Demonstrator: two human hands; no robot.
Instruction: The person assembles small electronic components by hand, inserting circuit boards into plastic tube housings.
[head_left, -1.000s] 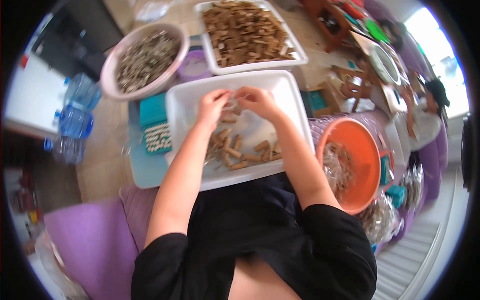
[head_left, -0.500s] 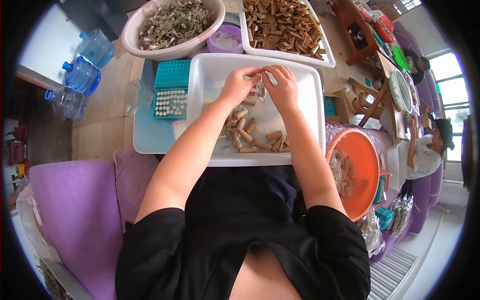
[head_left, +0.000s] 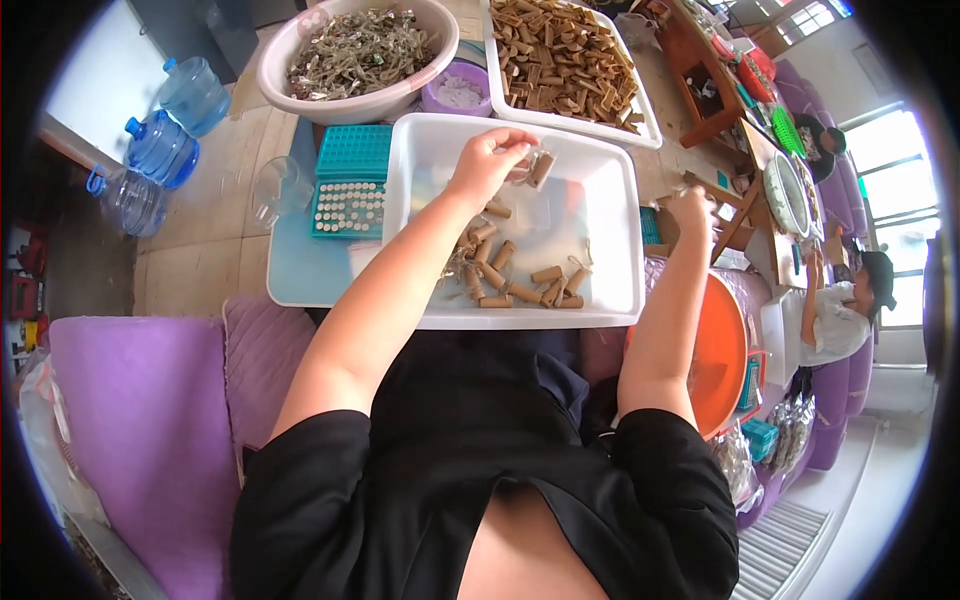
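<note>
My left hand (head_left: 487, 168) is closed over the far part of a white tray (head_left: 520, 321), pinching a crinkled clear plastic wrapper. A short brown tube (head_left: 541, 171) hangs at the wrapper, beside my fingertips. My right hand (head_left: 692, 213) is beyond the tray's right edge, above the far side of an orange basin (head_left: 722, 350). Its fingers are curled together; a pale wisp shows at them, too blurred to name. Several brown tubes (head_left: 525, 293), some with clear strips or thread, lie loose in the near half of the tray.
A pink basin of shiny wrapped strips (head_left: 270, 80), a purple tub (head_left: 460, 92) and a white tray of brown pieces (head_left: 565, 60) stand behind. Teal racks (head_left: 348, 205) and a clear cup (head_left: 280, 190) sit left. Another person (head_left: 840, 320) sits far right.
My hands have parted: the right one has swung right, out past the tray and over the orange basin. My left hand stays over the tray, with the wrapper and a tube now showing.
</note>
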